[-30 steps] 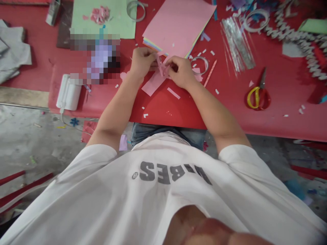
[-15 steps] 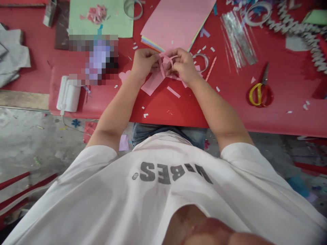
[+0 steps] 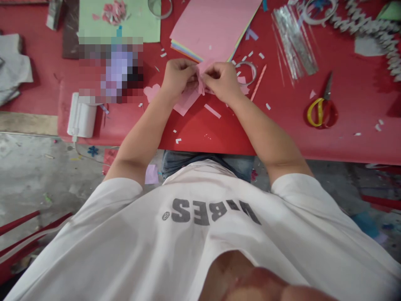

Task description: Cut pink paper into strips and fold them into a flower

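Together, left hand [image 3: 178, 77], right hand [image 3: 221, 82] pinching pink strip [image 3: 201, 83], stacked paper [image 3: 213, 35] beside

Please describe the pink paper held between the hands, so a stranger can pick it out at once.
On the red table, find the coloured paper stack topped by a pink sheet. At its near corner, the left hand and right hand pinch a narrow pink paper strip; unlike nearby scraps, it is raised off the table.
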{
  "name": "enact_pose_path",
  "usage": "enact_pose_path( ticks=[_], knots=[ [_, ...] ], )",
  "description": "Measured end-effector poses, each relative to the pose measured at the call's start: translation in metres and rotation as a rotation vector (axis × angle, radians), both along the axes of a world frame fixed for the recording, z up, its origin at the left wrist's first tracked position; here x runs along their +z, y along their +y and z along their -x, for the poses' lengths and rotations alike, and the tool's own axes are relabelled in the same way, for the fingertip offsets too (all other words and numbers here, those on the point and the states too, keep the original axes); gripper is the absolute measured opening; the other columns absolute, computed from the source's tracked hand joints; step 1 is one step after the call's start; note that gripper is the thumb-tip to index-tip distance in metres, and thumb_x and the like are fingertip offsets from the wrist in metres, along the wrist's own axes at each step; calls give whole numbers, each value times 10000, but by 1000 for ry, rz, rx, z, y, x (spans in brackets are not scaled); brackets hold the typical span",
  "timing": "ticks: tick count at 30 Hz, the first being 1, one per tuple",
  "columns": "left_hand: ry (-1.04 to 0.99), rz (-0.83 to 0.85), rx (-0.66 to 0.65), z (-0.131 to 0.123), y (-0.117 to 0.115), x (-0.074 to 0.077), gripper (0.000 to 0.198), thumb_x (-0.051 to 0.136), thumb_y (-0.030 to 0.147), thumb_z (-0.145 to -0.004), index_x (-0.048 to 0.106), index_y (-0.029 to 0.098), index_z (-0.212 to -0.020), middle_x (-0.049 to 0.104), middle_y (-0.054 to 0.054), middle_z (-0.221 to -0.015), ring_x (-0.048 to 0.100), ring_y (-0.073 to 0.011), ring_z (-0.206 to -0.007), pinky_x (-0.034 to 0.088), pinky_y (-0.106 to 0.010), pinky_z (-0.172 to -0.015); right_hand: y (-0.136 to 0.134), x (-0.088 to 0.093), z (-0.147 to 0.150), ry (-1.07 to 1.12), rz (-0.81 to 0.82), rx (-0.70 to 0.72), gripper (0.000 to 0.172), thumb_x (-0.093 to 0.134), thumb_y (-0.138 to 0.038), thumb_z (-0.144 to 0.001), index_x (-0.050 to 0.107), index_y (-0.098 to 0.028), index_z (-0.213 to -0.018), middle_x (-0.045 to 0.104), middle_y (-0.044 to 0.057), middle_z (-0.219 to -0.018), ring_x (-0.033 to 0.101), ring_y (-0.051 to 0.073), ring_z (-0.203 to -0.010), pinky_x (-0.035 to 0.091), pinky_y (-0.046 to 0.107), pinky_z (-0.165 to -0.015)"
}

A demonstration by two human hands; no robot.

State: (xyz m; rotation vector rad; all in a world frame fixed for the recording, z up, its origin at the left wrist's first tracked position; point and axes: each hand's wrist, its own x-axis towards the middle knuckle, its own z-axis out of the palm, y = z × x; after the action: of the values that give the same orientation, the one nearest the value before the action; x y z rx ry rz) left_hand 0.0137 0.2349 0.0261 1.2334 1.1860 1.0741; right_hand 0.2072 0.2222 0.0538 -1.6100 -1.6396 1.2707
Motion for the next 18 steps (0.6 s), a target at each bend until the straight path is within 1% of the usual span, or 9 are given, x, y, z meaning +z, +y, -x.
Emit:
enact_pose_path(
  ticks=[1,3,4,6,8,10,13,15,18],
  knots=[
    [7,-5,-2,-1,-1,0,121,746,459,-811,661,385,-765,668,49,-720,577,-161,-671,659,-467,-859,0,0,0,-34,-42,-19,282,788,-773,-737,734,-515,-838,848,-37,-945,724,434,-1267,546,622,-768],
    [22,-3,-17,-2,-4,2,115,745,454,-818,655,393,-780,716,75,-754,621,-162,-720,661,-436,-847,-1,-2,1,-65,-139,-74,212,754,-741,-755,727,-533,-777,848,-59,-964,738,439,-1238,545,640,-735],
    [19,-3,-25,-3,-6,3,107,746,450,-817,660,390,-796,746,87,-782,650,-161,-753,667,-425,-853,-1,-3,1,-73,-156,-80,192,740,-736,-755,720,-545,-758,847,-65,-975,740,446,-1228,543,654,-719],
    [3,-7,-38,-4,-10,8,97,747,447,-817,677,379,-821,793,96,-832,700,-164,-811,682,-419,-866,0,-5,0,-61,-185,-76,178,732,-736,-734,707,-559,-730,843,-55,-961,743,468,-1206,531,671,-680],
    [13,-19,-11,-5,-13,14,75,741,443,-832,691,387,-824,819,88,-864,733,-178,-838,693,-426,-861,0,-4,-1,-43,-210,-62,203,740,-749,-707,703,-550,-712,842,-38,-937,743,475,-1196,526,658,-654],
    [47,-24,17,-6,-15,20,51,727,404,-870,704,376,-833,831,63,-891,743,-186,-801,704,-436,-840,-1,-1,-2,-52,-193,-62,237,747,-766,-697,711,-534,-720,844,-25,-918,741,466,-1194,529,631,-650],
    [69,-32,22,-7,-14,22,63,696,277,-944,719,286,-886,809,25,-857,684,-142,-675,717,-416,-808,-2,6,-3,-78,-112,-69,268,769,-781,-685,728,-524,-750,823,1,-849,732,465,-1165,522,606,-653],
    [61,-48,16,-7,-13,20,97,675,199,-979,721,243,-906,784,26,-818,640,-109,-642,714,-380,-786,-3,10,-4,-65,-75,-59,288,786,-788,-671,723,-517,-745,802,11,-807,727,463,-1135,513,591,-650],
    [46,-90,10,-7,-11,15,167,631,128,-1005,728,227,-911,772,29,-817,654,-104,-656,694,-356,-752,-3,11,-5,-21,-80,-37,323,811,-789,-653,674,-497,-677,771,20,-763,722,444,-1096,503,561,-655]
  ],
)
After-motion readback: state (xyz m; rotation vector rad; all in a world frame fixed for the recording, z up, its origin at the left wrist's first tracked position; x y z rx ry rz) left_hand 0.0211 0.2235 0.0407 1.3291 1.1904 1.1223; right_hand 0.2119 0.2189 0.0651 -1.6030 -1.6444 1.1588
